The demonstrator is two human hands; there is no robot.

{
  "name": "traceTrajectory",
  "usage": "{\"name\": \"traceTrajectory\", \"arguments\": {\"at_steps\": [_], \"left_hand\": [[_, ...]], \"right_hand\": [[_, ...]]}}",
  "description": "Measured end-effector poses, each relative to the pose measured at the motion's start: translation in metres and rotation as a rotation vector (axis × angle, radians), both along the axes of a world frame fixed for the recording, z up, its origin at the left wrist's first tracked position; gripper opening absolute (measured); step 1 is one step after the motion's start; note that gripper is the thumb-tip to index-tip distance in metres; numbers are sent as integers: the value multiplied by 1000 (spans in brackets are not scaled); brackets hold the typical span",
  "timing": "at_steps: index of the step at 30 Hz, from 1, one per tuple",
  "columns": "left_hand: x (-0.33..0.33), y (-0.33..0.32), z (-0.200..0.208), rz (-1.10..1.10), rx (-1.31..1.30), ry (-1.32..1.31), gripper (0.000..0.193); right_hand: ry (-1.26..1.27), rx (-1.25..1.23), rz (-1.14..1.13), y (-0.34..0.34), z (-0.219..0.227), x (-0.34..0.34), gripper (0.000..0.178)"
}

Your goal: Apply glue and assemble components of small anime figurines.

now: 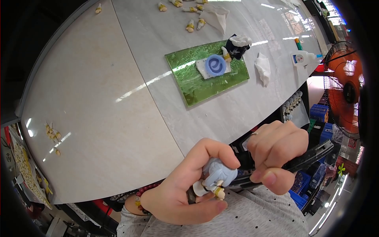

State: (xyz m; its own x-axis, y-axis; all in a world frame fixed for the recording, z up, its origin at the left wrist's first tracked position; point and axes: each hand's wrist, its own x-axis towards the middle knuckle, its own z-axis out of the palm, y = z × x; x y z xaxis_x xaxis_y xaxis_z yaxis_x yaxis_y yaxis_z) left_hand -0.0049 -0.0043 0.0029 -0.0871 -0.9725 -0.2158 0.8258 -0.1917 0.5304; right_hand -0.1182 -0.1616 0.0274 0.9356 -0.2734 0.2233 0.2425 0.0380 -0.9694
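Note:
My left hand [183,183] is closed around a small figurine [221,172] with pale blue hair, a white body and a yellow band near one end. The thumb and curled forefinger grip it near the table's front edge. Just to its right, my right hand [278,152] is closed on a long black tool [314,156] with a slotted outer end; its exact kind is unclear. The tool's inner end reaches to the figurine's hair, and whether they touch is hidden.
A green glass board [187,81] bears a blue round dish [215,65], a white cloth and a black bundle [237,46]. Several small figurine parts [190,26] lie far off, others [52,132] at left. A glue bottle [303,58] and an orange fan [347,87] stand right.

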Motion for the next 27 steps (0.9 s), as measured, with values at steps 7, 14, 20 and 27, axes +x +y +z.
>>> {"name": "traceTrajectory", "arguments": {"at_steps": [7,14,20,27], "left_hand": [[4,-1,-3,-2,-219,-37,51],[-2,-4,2,210,-244,-27,52],[-10,-1,5,431,-25,202,54],[-1,0,-6,207,-192,91,60]], "right_hand": [[-181,184,-207,11,-2,-10,12],[-225,188,-292,23,-10,-7,13],[-212,72,-287,27,-13,-1,23],[-453,141,-589,19,-13,-6,25]]}}
